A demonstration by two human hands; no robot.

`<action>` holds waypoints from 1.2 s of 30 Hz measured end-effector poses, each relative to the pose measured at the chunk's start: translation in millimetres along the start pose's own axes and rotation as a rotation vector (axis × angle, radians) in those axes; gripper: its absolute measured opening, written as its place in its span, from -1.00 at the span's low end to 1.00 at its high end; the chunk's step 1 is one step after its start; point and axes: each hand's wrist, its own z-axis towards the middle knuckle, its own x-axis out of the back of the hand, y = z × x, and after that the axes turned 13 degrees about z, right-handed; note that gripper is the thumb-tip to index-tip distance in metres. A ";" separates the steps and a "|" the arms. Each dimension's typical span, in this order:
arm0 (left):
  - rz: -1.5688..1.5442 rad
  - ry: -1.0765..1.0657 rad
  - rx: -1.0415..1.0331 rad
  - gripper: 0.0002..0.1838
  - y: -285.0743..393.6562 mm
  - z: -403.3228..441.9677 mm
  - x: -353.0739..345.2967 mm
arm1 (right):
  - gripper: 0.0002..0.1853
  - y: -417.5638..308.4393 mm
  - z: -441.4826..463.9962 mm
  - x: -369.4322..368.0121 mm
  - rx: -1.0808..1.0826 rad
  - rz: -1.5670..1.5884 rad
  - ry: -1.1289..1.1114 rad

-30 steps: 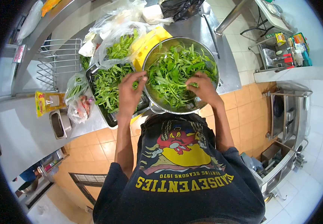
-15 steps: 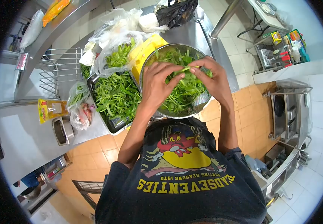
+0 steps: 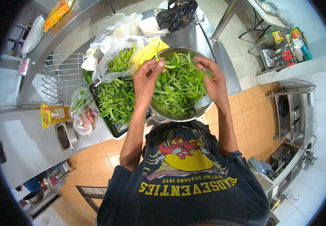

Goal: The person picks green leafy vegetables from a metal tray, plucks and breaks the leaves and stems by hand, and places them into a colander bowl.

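Note:
A round metal strainer (image 3: 201, 109) heaped with leafy greens (image 3: 178, 88) stands on the steel counter in front of me. Over its left rim my left hand (image 3: 149, 75) pinches a green stem (image 3: 157, 52) that points upward. Above the strainer's right side my right hand (image 3: 212, 77) has thumb and fingers drawn together around a bit of leaf. A dark rectangular tray (image 3: 118, 132) of greens sits to the left of the strainer, partly behind my left forearm. Behind the tray, an open plastic bag (image 3: 103, 69) holds more stems, beside a yellow block-like object (image 3: 148, 52).
A wire rack (image 3: 63, 71), a yellow packet (image 3: 55, 115), a small steel container (image 3: 65, 136) and a bag of reddish items (image 3: 85, 121) are at the left. A black bag (image 3: 176, 16) lies at the back. Another person's arm (image 3: 40, 190) shows at lower left.
My hands first came together over the strainer around a stem, then moved apart. My left hand is now at the left rim with a stem, my right at the right side.

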 end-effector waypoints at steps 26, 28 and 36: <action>-0.134 -0.210 0.154 -0.84 -29.2 -23.2 -14.8 | -0.85 31.9 -6.3 -5.8 0.003 -0.199 -0.260; -0.101 -0.194 0.172 -0.84 -20.4 -22.7 -13.6 | -0.86 33.1 -4.4 -3.2 -0.029 -0.172 -0.268; 0.833 -0.060 -0.506 -0.80 8.9 -15.9 1.9 | -0.84 19.3 -3.0 0.6 0.029 -0.400 -0.288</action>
